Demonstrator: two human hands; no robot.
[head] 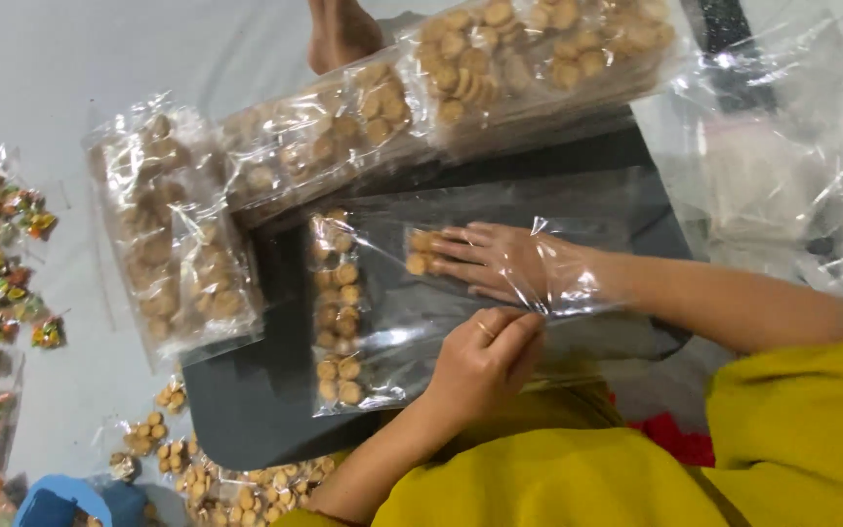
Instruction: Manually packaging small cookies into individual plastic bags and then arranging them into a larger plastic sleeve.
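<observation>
Right hand [500,259], fingers spread inside a crinkly clear bag [392,322], touches round biscuits [421,252]; left hand [485,356] pinches the bag's mouth.

The right hand [485,256] reaches in from the right, forearm bare and stretched leftward, palm down and flat, fingers straight and close together pointing left. The left hand [485,359] sits nearer, just beside and below it, coming up from the lower edge on a bent wrist. Its fingers curl inward with the thumb pressed against them in a pinch. A yellow sleeve covers the near upper arm.
</observation>
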